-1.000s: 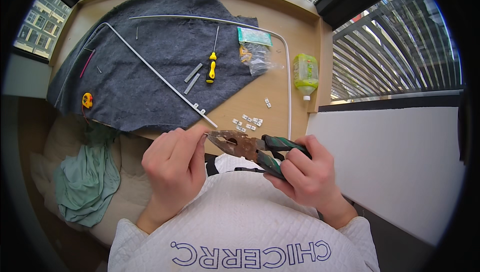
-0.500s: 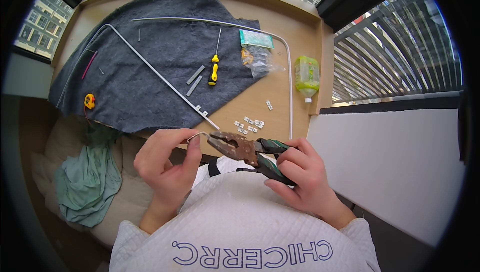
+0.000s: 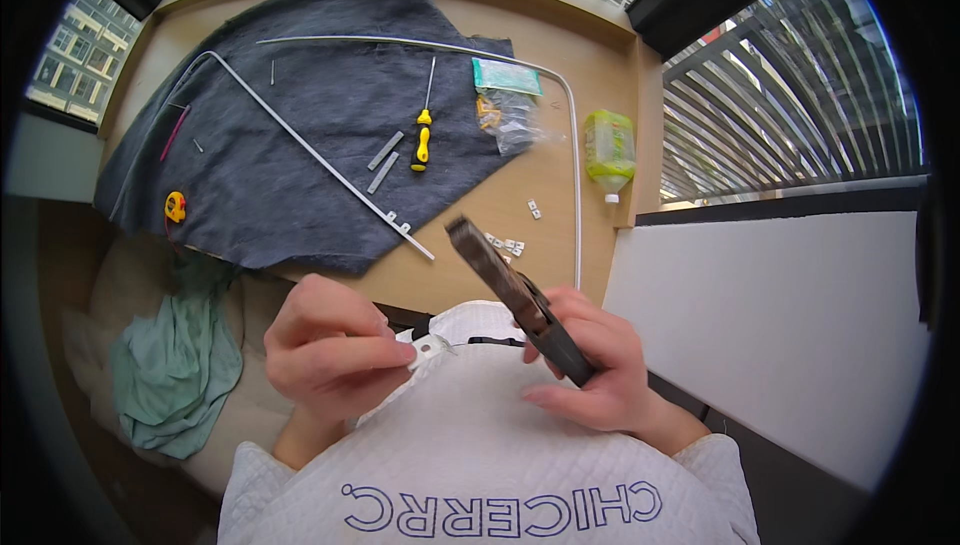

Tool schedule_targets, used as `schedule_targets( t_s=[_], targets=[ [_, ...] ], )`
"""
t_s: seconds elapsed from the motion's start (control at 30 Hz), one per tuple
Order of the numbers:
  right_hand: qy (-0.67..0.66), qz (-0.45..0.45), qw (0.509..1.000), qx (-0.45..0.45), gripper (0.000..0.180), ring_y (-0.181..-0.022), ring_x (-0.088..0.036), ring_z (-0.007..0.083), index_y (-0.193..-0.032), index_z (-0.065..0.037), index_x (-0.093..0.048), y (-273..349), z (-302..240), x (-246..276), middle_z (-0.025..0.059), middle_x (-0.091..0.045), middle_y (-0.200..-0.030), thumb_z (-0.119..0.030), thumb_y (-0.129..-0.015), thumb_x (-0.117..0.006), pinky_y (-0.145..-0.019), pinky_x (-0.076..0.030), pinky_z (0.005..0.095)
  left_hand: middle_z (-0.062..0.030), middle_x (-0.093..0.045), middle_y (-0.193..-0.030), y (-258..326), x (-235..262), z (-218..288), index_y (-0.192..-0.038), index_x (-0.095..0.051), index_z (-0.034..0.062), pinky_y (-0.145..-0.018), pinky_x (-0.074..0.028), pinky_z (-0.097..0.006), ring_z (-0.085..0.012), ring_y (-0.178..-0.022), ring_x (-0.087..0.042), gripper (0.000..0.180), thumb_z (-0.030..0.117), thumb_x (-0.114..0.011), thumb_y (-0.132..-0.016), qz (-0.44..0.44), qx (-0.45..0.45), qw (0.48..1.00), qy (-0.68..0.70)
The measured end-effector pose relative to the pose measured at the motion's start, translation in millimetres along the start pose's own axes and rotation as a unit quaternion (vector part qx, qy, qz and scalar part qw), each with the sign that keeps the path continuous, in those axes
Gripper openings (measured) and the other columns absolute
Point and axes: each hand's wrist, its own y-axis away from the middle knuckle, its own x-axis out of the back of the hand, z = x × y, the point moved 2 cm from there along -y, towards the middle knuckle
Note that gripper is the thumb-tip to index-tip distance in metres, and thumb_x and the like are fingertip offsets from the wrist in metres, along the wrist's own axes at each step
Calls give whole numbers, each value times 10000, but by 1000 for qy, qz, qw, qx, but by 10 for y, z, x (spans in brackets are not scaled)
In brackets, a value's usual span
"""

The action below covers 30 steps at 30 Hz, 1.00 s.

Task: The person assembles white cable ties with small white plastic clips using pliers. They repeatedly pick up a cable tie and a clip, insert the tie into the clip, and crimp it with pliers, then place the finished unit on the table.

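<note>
While the left hand [image 3: 335,350] pinches a small flat silver metal clip [image 3: 428,349], the right hand [image 3: 590,365] grips dark rusty steel pliers [image 3: 515,295] above the wooden worktop [image 3: 500,205].

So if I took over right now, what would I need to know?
Left hand: pinches a small metal clip at the fingertips, close to the chest.
Right hand: grips the pliers, shut, tip pointing up and away from the clip.
On the table: more small clips, thin metal rods, a yellow screwdriver on a grey cloth.
Done: one clip is picked up.
Left: the loose clips on the table are untouched.
</note>
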Motion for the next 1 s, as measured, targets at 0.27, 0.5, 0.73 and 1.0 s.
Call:
schedule_targets(
  t_s=[0.27,0.5,0.73,1.0],
  targets=[
    [-32,41,998,41,251,-969,-651,246,-1020,-23,-692,-292,-12,-216,53,-710,-956,17,-821,-839,-844,-495,364,-58,-775,-925,-7,-144,66,-927,-786,74,-650,-581,-302,-200,-774,-744,333,-43,-856,-623,-93,32,995,29],
    [-297,101,935,-165,364,-1113,-635,261,-794,-81,-455,-294,-23,-325,109,-696,-934,65,-882,-777,-951,-522,415,-110,-777,-979,170,-405,36,-1052,-831,55,-699,-600,-294,-213,-825,-746,395,-128,-786,-705,6,169,976,140],
    [-320,-18,930,-178,248,-1038,-594,184,-1063,-2,-647,10,149,-86,52,-672,-1015,-244,-1080,-597,-894,-472,321,-105,-791,-919,-28,-129,100,-1005,-824,41,-621,-586,-292,-229,-740,-760,334,-80,-829,-695,-16,-22,991,-129],
    [-219,-171,950,-143,273,-964,-577,267,-1005,37,-646,231,54,197,117,-655,-973,-217,-1064,-566,-908,-460,386,-126,-794,-967,-201,-22,81,-970,-824,24,-658,-610,-273,-208,-794,-772,302,-125,-815,-708,-47,91,995,7]
  ],
)
